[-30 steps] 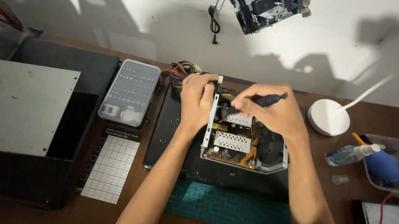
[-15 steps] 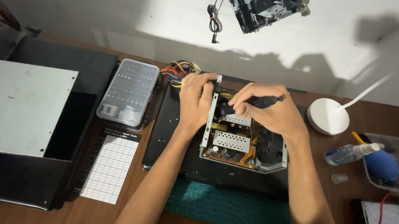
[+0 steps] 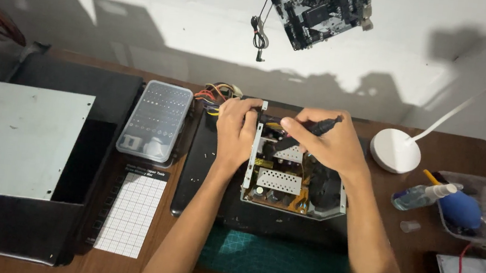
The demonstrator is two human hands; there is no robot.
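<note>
An opened power supply unit (image 3: 286,187) sits on the brown desk, its circuit board and perforated metal parts exposed. My left hand (image 3: 237,125) grips the unit's upright metal side wall at the far left corner. My right hand (image 3: 327,143) holds a slim black screwdriver (image 3: 293,124) nearly level over the far end of the unit, its tip pointing left toward my left hand. A bundle of coloured wires (image 3: 214,93) comes out behind the unit.
A clear bit case (image 3: 155,120) and a gridded mat (image 3: 130,215) lie to the left, beside a black computer case (image 3: 22,148). A green cutting mat (image 3: 277,262) is near me. A white lamp base (image 3: 396,150), spray bottle (image 3: 422,196) and tool tray (image 3: 478,212) stand right. A circuit board (image 3: 315,7) hangs on the wall.
My right hand has tipped the screwdriver flatter and drawn it slightly left toward my left hand. The view has shifted a little; the unit has stayed put.
</note>
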